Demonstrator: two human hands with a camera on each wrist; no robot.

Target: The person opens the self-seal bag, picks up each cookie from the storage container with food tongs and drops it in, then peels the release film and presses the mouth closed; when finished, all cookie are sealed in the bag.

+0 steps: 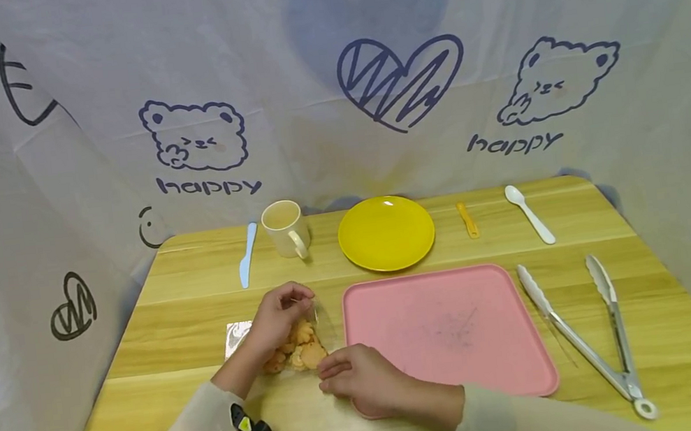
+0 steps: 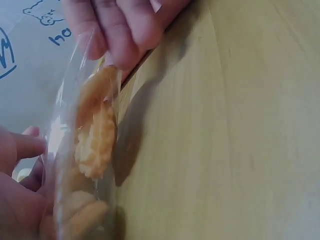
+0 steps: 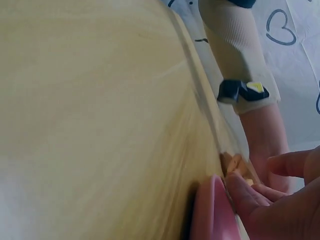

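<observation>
A clear plastic bag of cookies [image 1: 303, 350] lies low over the left front of the table, ridged golden cookies [image 2: 95, 145] showing through its film. My left hand [image 1: 280, 314] grips the bag's far side from above, thumb and fingers curled at the film; in the left wrist view this hand [image 2: 20, 175] is partly cut off. At the bag's right near corner, my right hand [image 1: 362, 375] pinches the edge between thumb and fingers, its wrist side over the pink tray's left edge. In the right wrist view, the right hand [image 3: 275, 205] hides part of the bag.
The pink tray [image 1: 434, 339] lies right of the bag, with metal tongs [image 1: 587, 351] beyond. Along the back are a light blue knife [image 1: 249, 254], a cream mug [image 1: 286, 229], a yellow plate [image 1: 386, 232], a small orange utensil [image 1: 467, 221] and a white spoon [image 1: 530, 214].
</observation>
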